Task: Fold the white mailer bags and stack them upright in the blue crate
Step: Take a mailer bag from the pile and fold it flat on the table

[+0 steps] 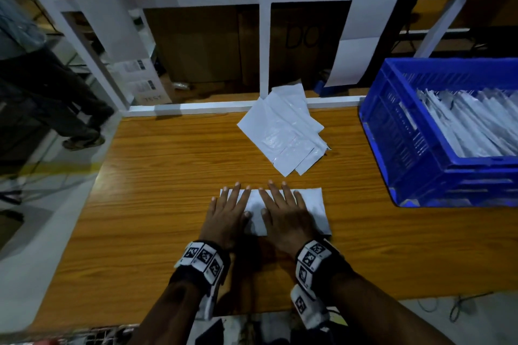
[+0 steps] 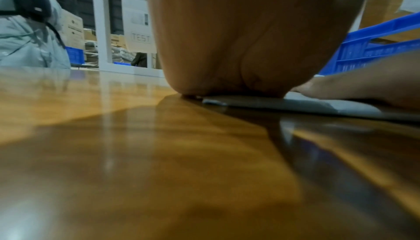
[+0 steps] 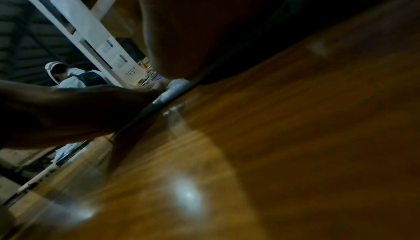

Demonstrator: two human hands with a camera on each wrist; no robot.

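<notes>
A folded white mailer bag [image 1: 315,209] lies flat on the wooden table [image 1: 157,176] near its front edge. Both hands press down on it with straight, spread fingers: my left hand [image 1: 228,211] covers its left end, my right hand [image 1: 283,211] its middle. In the left wrist view my left palm [image 2: 238,46] rests on the bag's edge [image 2: 295,104]. A loose pile of flat white mailer bags [image 1: 283,129] lies farther back. The blue crate [image 1: 420,154] stands at the right, holding several folded bags upright [image 1: 471,123].
A white metal frame [image 1: 265,36] with shelves and cardboard boxes rises behind the table. White sheets [image 1: 361,17] hang from it. Another person [image 1: 42,78] stands on the floor at the left. Cables lie on the floor at lower right.
</notes>
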